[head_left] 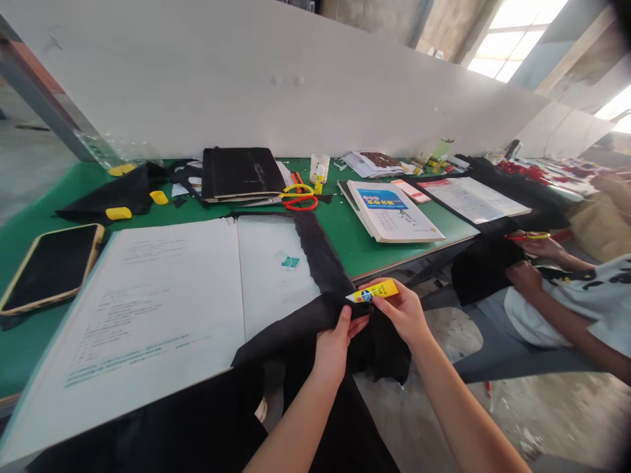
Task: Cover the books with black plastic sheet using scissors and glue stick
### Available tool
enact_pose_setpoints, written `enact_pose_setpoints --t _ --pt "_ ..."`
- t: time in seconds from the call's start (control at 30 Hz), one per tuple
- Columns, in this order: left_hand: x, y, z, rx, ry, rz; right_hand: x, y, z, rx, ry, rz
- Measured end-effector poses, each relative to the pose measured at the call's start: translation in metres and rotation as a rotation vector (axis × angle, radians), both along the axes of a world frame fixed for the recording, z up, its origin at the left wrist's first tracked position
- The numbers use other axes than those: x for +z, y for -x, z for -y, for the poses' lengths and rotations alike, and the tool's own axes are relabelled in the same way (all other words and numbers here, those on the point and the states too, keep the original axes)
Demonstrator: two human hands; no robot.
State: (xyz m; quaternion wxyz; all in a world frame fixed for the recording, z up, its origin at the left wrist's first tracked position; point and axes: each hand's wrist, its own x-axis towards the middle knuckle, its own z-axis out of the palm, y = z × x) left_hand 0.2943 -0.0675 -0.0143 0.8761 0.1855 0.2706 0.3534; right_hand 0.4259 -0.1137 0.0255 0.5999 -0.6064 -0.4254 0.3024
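My right hand [405, 314] is closed round a yellow glue stick [382, 289] with a blue oval on its label. Its white end points left, at the black cloth [300, 322]. Between thumb and fingers, my left hand [335, 345] pinches the edge of that cloth just below the glue stick. The cloth runs along the right and lower edges of an open book [162, 295] with printed pages. A small green-and-white scrap [290, 262] lies on the right-hand page.
A phone [52, 268] lies left of the book. Behind are scissors [296, 197], a black-covered book [240, 173], a plastic cup [319, 165] and another glue stick [319, 180]. A paperback [394, 213] sits to the right. Another person's hands [530, 263] hold scissors and black cloth.
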Motion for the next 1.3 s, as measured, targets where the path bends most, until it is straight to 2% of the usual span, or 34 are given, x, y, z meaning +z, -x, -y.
enact_pose_setpoints --t 0.47,0.8,0.97,1.3 --pt "0.016 -0.01 0.003 0.162 0.259 -0.054 0.01 -0.015 0.007 0.176 0.072 0.287" --pt "0.024 -0.014 0.006 0.232 0.207 -0.166 0.017 -0.016 0.01 0.156 0.053 0.434" --pt "0.023 -0.015 0.007 0.236 0.224 -0.215 0.027 -0.016 0.012 0.164 0.059 0.507" --pt "0.021 -0.016 0.005 0.222 0.222 -0.235 0.051 -0.005 0.004 0.228 0.08 0.812"
